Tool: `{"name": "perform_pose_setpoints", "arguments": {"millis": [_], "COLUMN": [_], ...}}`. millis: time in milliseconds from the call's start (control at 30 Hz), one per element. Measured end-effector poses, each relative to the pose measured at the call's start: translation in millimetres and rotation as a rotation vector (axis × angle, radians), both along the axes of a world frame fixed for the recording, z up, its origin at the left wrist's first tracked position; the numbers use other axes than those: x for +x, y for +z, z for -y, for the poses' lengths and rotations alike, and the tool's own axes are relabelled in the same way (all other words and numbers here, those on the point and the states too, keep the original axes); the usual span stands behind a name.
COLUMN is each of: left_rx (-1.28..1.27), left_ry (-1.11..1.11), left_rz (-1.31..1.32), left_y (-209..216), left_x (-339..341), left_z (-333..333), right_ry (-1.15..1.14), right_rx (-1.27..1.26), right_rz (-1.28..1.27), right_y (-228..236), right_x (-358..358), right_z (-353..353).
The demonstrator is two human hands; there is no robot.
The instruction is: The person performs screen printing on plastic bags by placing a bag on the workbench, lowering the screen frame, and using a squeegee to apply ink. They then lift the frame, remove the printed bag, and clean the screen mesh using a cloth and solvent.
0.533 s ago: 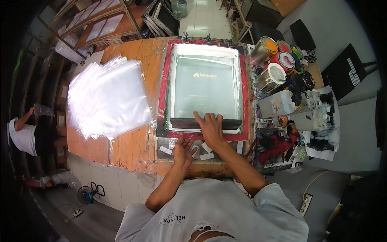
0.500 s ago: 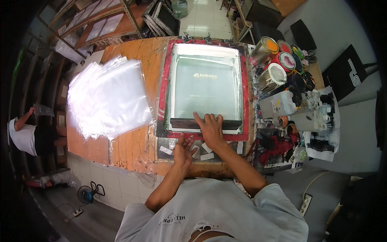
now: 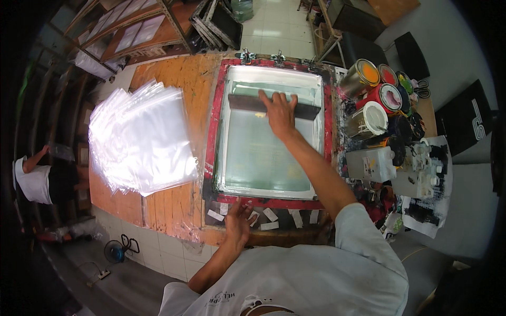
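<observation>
Squeegee (image 3: 274,107) position is the governing relation: the dark blade lies across the far end of the printing screen (image 3: 266,158), its long axis running from the screen's left rail to its right rail, square to the screen's length. The right hand (image 3: 278,113) rests on top of the blade near its middle, fingers spread and closed down over the far edge, so the grip is on the squeegee and the open mesh lies on the near side of it. The left hand (image 3: 238,221) lies flat, holding nothing, on the counter (image 3: 174,79) just beyond the screen's near rail, among taped paper tabs (image 3: 269,217). Hidden: the blade's working edge and whatever lies under the mesh; the right forearm covers part of the screen's right side.
</observation>
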State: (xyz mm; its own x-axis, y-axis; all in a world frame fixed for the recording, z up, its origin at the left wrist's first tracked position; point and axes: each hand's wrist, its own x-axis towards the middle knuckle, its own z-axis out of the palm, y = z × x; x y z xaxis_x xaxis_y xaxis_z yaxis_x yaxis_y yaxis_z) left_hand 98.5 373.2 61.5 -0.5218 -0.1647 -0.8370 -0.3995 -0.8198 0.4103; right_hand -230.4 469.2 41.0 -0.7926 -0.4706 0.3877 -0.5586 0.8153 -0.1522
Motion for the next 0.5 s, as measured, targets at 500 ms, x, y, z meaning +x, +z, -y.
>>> {"name": "perform_pose_setpoints", "arguments": {"millis": [500], "left_rx": [0.045], "left_ry": [0.060], "left_rz": [-0.121], "left_y": [17.0], "left_x": [4.7], "left_z": [13.6], "right_ry": [0.173], "right_rx": [0.017], "right_rz": [0.410], "right_y": [88.3], "right_x": [152.0], "right_z": [-39.4]}}
